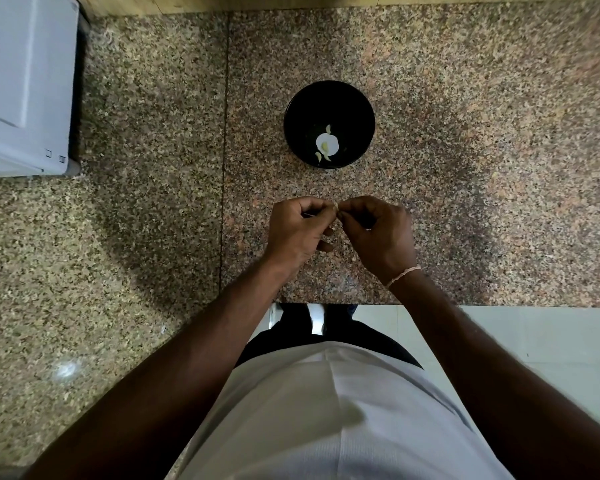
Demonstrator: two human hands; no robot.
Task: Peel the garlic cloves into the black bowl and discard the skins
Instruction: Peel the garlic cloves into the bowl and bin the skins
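Both hands are up over the speckled stone counter (153,168), close together. The left hand (297,230) and the right hand (378,230) have curled fingers, and together they pinch one small garlic clove (335,205) between their tips. The black bowl (329,98) sits just past the hands, with pale garlic pieces (326,143) inside. A white box (25,81) stands far left.

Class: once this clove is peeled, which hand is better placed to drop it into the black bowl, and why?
Probably the right hand: the black bowl lies ahead, slightly right of the clove both hands pinch. The left hand is barely farther.
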